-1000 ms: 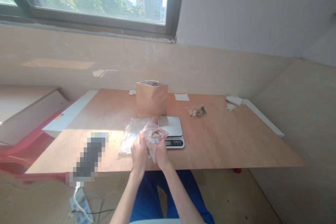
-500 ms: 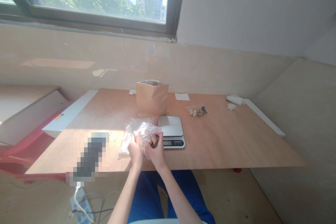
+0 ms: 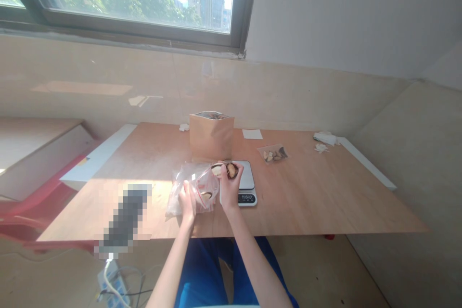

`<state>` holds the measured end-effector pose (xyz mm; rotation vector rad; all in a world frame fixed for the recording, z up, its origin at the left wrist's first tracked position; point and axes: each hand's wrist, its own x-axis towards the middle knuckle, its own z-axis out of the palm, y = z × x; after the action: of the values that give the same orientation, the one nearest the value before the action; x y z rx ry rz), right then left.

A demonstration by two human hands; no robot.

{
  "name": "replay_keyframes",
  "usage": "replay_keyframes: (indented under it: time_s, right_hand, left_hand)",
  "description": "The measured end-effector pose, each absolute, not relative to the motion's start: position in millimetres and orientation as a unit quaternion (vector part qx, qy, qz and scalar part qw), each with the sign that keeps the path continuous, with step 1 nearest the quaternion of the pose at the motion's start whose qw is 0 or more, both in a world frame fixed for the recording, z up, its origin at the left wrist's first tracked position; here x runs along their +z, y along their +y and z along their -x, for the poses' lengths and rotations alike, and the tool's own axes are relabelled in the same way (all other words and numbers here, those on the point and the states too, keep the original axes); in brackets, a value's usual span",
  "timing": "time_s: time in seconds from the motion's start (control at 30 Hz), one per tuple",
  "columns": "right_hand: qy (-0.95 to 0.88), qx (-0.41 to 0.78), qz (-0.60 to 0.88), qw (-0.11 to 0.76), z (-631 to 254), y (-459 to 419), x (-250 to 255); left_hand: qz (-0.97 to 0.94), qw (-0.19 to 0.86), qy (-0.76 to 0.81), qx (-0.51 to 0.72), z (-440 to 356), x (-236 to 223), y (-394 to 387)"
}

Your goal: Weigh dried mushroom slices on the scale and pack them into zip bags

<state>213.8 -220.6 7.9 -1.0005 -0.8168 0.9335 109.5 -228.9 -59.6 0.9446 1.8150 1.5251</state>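
Note:
My right hand [image 3: 229, 186] is raised over the near-left part of the digital kitchen scale [image 3: 247, 180], pinching several brown-and-cream nut pieces [image 3: 225, 170]. My left hand [image 3: 186, 203] grips the edge of a clear zip bag with a red seal [image 3: 205, 187], which has a nut piece [image 3: 206, 196] inside. Beneath that lies a crumpled clear plastic bag [image 3: 175, 204]. Behind the scale stands an open kraft paper pouch [image 3: 211, 138], and its contents show only faintly at the mouth.
A small clear bag of nut pieces [image 3: 273, 154] lies right of the scale. A white paper square [image 3: 251, 134], white tissue [image 3: 326, 138] and a small white scrap [image 3: 184, 127] rest on the wooden table [image 3: 317, 192]. A pixelated patch [image 3: 124, 216] covers its near-left area.
My right hand has lifted nut pieces out of the zip bag and moved up and right over the scale. The zip bag now hangs from my left hand alone.

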Motion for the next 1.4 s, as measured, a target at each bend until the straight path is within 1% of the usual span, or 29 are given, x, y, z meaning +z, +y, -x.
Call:
replay_keyframes:
  time_s: [0.07, 0.13, 0.27, 0.33, 0.4, 0.5, 0.57, 0.67, 0.8, 0.97, 1.03, 1.1, 1.17, 1.23, 1.3, 1.4]
  right_hand:
    - [-0.381, 0.412, 0.425, 0.710, -215.4, -200.4, 27.2]
    - [-0.415, 0.378, 0.404, 0.722, -216.9, -177.0, 54.0]
    - [-0.513, 0.245, 0.370, 0.735, -219.6, -123.3, 106.9]
    - [-0.583, 0.188, 0.364, 0.701, -220.4, -96.5, 120.7]
    - [-0.662, 0.144, 0.379, 0.630, -220.7, -73.8, 123.7]
    - [-0.753, 0.094, 0.400, 0.514, -220.2, -54.6, 115.0]
    - [-0.787, 0.065, 0.401, 0.465, -219.4, -52.6, 107.9]
    - [-0.807, 0.032, 0.406, 0.428, -218.7, -58.6, 102.8]
    - [-0.800, 0.008, 0.449, 0.398, -219.1, -65.8, 104.4]
    - [-0.807, -0.038, 0.504, 0.307, -219.5, -71.3, 103.2]
    - [-0.806, -0.047, 0.507, 0.301, -219.8, -78.7, 100.9]
    - [-0.793, -0.047, 0.500, 0.343, -220.6, -91.9, 98.1]
    - [-0.771, -0.031, 0.488, 0.409, -222.6, -111.2, 93.9]
    - [-0.756, 0.026, 0.468, 0.456, -226.2, -134.9, 86.7]
    - [-0.761, 0.131, 0.439, 0.460, -231.9, -159.8, 75.6]
    - [-0.752, 0.285, 0.425, 0.414, -242.3, -193.7, 53.8]
  left_hand:
    - [-0.359, 0.285, 0.696, 0.553, -109.3, -61.9, -229.5]
    - [-0.366, 0.280, 0.703, 0.541, -109.8, -62.4, -231.1]
    - [-0.384, 0.270, 0.705, 0.531, -110.8, -61.3, -233.3]
    - [-0.392, 0.269, 0.705, 0.527, -111.0, -61.0, -233.5]
    - [-0.398, 0.267, 0.704, 0.524, -111.1, -60.9, -233.5]
    - [-0.404, 0.263, 0.705, 0.520, -111.6, -60.6, -233.6]
    - [-0.406, 0.261, 0.705, 0.520, -112.0, -60.5, -233.6]
    - [-0.409, 0.260, 0.702, 0.522, -112.4, -60.7, -233.5]
    - [-0.412, 0.262, 0.698, 0.524, -112.6, -61.8, -233.7]
    - [-0.410, 0.271, 0.694, 0.527, -112.1, -62.7, -233.6]
    - [-0.406, 0.275, 0.693, 0.528, -112.0, -62.5, -233.4]
    - [-0.402, 0.279, 0.693, 0.530, -112.0, -62.0, -233.5]
    - [-0.398, 0.282, 0.692, 0.532, -112.2, -61.3, -233.7]
    - [-0.395, 0.286, 0.689, 0.536, -112.6, -60.6, -233.9]
    - [-0.392, 0.288, 0.685, 0.542, -113.0, -60.2, -234.0]
    - [-0.384, 0.286, 0.680, 0.555, -113.0, -59.7, -234.4]
